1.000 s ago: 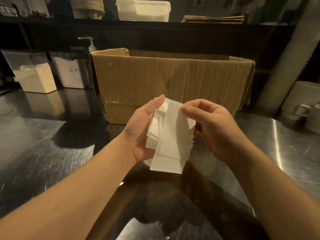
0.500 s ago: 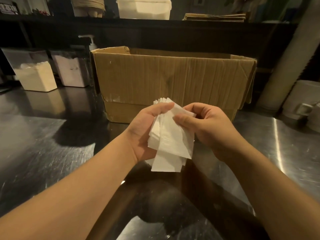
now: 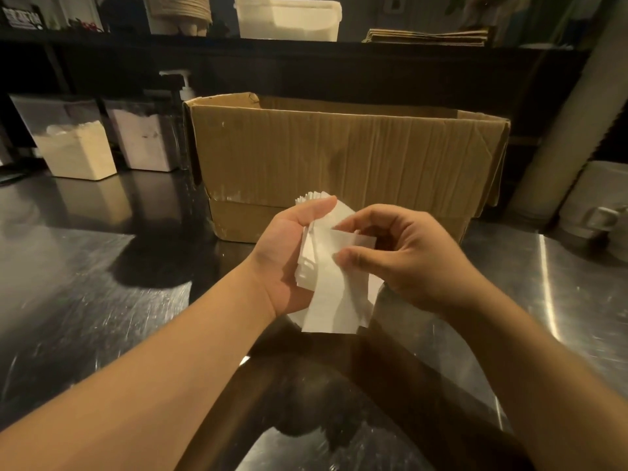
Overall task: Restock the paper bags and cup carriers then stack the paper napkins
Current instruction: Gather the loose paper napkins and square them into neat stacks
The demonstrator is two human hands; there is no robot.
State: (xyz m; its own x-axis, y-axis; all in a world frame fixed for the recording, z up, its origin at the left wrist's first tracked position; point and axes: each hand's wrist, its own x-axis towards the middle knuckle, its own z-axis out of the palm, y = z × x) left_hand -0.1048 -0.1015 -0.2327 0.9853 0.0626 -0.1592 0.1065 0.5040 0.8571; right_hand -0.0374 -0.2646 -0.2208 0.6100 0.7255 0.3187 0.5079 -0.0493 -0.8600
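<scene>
Over at the left of the frame, two clear containers stand on the steel tabletop (image 3: pixel 85 266): the nearer-left container (image 3: pixel 73 144) holds a cream-coloured stack, and the second container (image 3: pixel 141 137) beside it holds a paler one, with a pump bottle (image 3: pixel 185 86) behind them. Toward the middle, my left hand (image 3: pixel 289 253) grips a bunch of white paper napkins (image 3: pixel 331 290), thumb laid along their upper edge, the rest of my fingers hidden behind the paper; the bunch hangs fanned and uneven above the tabletop, just in front of the open cardboard box (image 3: pixel 339 154). Right of that, my right hand (image 3: pixel 404 256) pinches the front napkin between thumb and curled forefinger, its top corner folded toward me. On the dark shelf (image 3: pixel 102 42) across the top sit a white tub (image 3: pixel 289 18) and, further right, flat brown paper bags (image 3: pixel 424 37). At the far right edge stand white mugs (image 3: pixel 598 212).
</scene>
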